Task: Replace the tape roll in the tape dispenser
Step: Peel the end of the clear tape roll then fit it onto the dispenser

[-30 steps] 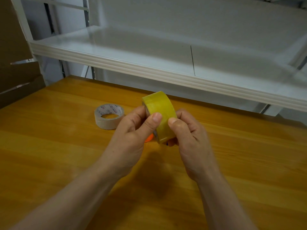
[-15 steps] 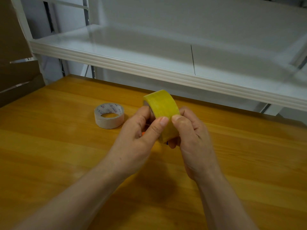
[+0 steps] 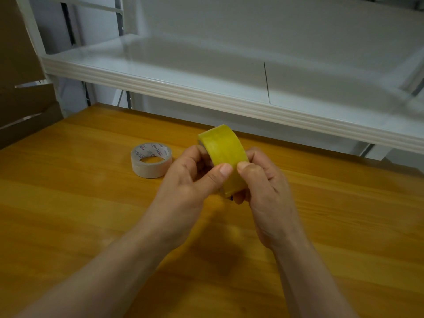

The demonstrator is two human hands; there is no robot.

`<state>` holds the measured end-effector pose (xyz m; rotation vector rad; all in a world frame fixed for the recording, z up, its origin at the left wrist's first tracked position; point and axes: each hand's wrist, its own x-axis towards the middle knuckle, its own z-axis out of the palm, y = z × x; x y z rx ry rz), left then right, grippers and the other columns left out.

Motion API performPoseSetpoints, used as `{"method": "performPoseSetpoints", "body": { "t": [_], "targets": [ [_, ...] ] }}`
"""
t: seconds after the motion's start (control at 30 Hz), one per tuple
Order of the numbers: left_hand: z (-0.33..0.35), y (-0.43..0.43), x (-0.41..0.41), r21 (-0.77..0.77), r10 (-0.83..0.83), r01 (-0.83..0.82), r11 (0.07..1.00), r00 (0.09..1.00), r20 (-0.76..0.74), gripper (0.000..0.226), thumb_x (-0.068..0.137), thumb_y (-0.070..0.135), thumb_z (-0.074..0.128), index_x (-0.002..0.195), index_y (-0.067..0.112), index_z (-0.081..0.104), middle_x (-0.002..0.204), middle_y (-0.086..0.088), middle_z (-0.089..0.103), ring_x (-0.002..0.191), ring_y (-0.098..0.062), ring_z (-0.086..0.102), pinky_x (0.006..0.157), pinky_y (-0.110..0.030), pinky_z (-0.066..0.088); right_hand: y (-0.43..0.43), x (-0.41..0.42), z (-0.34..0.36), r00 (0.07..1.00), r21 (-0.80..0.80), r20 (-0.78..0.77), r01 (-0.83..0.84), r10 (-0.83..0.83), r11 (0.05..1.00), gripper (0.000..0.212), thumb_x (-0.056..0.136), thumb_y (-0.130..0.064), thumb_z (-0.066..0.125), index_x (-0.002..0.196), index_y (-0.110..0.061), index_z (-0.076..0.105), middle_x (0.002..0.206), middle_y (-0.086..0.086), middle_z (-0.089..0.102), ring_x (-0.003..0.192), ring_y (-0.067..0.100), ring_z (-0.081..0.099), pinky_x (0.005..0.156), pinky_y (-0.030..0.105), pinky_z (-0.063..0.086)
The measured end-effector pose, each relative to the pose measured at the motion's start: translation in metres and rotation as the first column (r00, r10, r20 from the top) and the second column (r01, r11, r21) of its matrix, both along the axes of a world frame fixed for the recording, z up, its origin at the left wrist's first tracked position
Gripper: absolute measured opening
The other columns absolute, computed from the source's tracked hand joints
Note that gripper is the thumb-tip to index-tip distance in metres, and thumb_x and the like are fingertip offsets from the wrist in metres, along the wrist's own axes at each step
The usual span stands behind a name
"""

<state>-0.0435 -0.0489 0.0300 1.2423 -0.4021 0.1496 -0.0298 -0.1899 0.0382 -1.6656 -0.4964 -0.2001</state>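
I hold a yellow tape roll (image 3: 222, 148) upright above the wooden table (image 3: 68, 214), between both hands. My left hand (image 3: 190, 180) grips its left side, thumb pressed on the outer band. My right hand (image 3: 263, 180) grips the right side, thumb tip on the band beside the left thumb. A second, thinner roll with a printed cardboard core (image 3: 151, 159) lies flat on the table to the left of my hands. The dispenser is hidden behind my hands; only a small dark bit shows below the roll.
A white metal shelf (image 3: 206, 92) juts out above the far edge of the table. Brown cardboard (image 3: 20, 92) stands at the far left.
The orange part seen below the roll a second ago is now hidden. My thumbs have come closer together on the band, and the roll has turned slightly.
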Motion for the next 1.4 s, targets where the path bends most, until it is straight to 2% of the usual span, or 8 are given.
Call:
{"method": "performPoseSetpoints", "body": {
  "t": [0.13, 0.23, 0.5, 0.77, 0.87, 1.07, 1.17, 1.4],
  "targets": [
    [0.006, 0.009, 0.003, -0.238, -0.125, 0.059, 0.970, 0.955, -0.269, 0.054, 0.087, 0.035, 0.064, 0.124, -0.003, 0.061, 0.089, -0.009, 0.066, 0.079, -0.021, 0.062, 0.073, -0.034, 0.049, 0.000, -0.002, 0.002, 0.997, -0.006, -0.004, -0.076, 0.076, 0.997, 0.021, 0.094, -0.017, 0.046, 0.078, -0.014, 0.059, 0.070, 0.000, 0.068, 0.060, 0.004, 0.060, 0.054, 0.017, 0.045],
    [0.007, 0.015, 0.008, -0.367, -0.167, -0.005, 0.930, 0.886, -0.434, 0.061, 0.090, 0.050, 0.057, 0.123, 0.000, 0.063, 0.090, -0.010, 0.054, 0.079, -0.021, 0.053, 0.076, -0.034, 0.047, 0.002, -0.003, 0.000, 0.997, -0.093, 0.003, -0.072, 0.072, 0.993, 0.024, 0.092, -0.026, 0.049, 0.082, -0.007, 0.058, 0.079, 0.014, 0.064, 0.065, 0.011, 0.056, 0.055, 0.024, 0.044],
    [0.014, 0.011, 0.002, -0.456, -0.085, -0.099, 0.884, 0.927, -0.366, 0.074, 0.083, 0.035, 0.065, 0.139, -0.008, 0.044, 0.111, -0.011, 0.042, 0.099, -0.033, 0.039, 0.090, -0.045, 0.034, 0.000, -0.001, 0.000, 0.998, -0.099, 0.038, -0.043, 0.047, 0.994, 0.019, 0.092, -0.025, 0.048, 0.077, -0.019, 0.057, 0.073, -0.001, 0.055, 0.067, 0.008, 0.053, 0.057, 0.020, 0.045],
    [0.008, 0.007, 0.001, -0.185, 0.077, -0.114, 0.976, 0.978, -0.195, 0.052, 0.090, 0.032, 0.056, 0.112, -0.015, 0.056, 0.103, -0.022, 0.061, 0.089, -0.035, 0.053, 0.078, -0.045, 0.043, -0.003, 0.002, -0.002, 0.997, -0.054, 0.032, -0.069, 0.071, 0.996, 0.021, 0.095, -0.025, 0.045, 0.080, -0.015, 0.056, 0.076, 0.009, 0.062, 0.068, 0.012, 0.057, 0.060, 0.027, 0.048],
    [0.003, 0.001, -0.002, 0.018, 0.123, -0.122, 0.992, 0.992, -0.022, 0.025, 0.096, 0.029, 0.056, 0.100, 0.007, 0.067, 0.083, -0.001, 0.072, 0.077, -0.013, 0.067, 0.070, -0.024, 0.054, -0.003, 0.002, -0.003, 0.997, -0.010, 0.013, -0.072, 0.072, 0.997, 0.022, 0.095, -0.029, 0.047, 0.081, -0.017, 0.058, 0.082, 0.021, 0.062, 0.070, 0.021, 0.058, 0.060, 0.029, 0.049],
    [-0.004, -0.003, -0.006, 0.370, 0.191, -0.309, 0.876, 0.927, 0.323, 0.028, 0.095, 0.037, 0.053, 0.116, 0.021, 0.062, 0.103, -0.004, 0.066, 0.097, -0.026, 0.065, 0.079, -0.047, 0.057, -0.004, 0.004, -0.002, 0.999, 0.039, 0.003, -0.050, 0.050, 0.998, 0.045, 0.088, -0.043, 0.047, 0.096, 0.001, 0.055, 0.089, 0.031, 0.054, 0.079, 0.047, 0.052, 0.063, 0.060, 0.044],
    [-0.005, -0.003, -0.007, 0.450, 0.231, -0.427, 0.785, 0.874, 0.426, 0.026, 0.094, 0.039, 0.052, 0.111, 0.021, 0.060, 0.097, 0.000, 0.061, 0.092, -0.022, 0.061, 0.075, -0.044, 0.054, -0.005, 0.005, -0.002, 0.999, 0.048, 0.010, -0.038, 0.038, 0.998, 0.045, 0.087, -0.043, 0.047, 0.095, 0.000, 0.055, 0.090, 0.031, 0.054, 0.079, 0.047, 0.052, 0.064, 0.054, 0.045],
    [0.006, 0.005, 0.000, -0.178, -0.078, 0.057, 0.982, 0.991, -0.111, 0.041, 0.080, 0.019, 0.071, 0.115, 0.000, 0.064, 0.102, -0.020, 0.066, 0.090, -0.029, 0.062, 0.076, -0.034, 0.051, -0.008, 0.005, -0.002, 0.995, -0.002, 0.070, -0.073, 0.073, 0.997, 0.021, 0.094, -0.024, 0.051, 0.078, -0.013, 0.056, 0.068, -0.009, 0.065, 0.062, 0.004, 0.059, 0.058, 0.020, 0.046]
  ]
}}
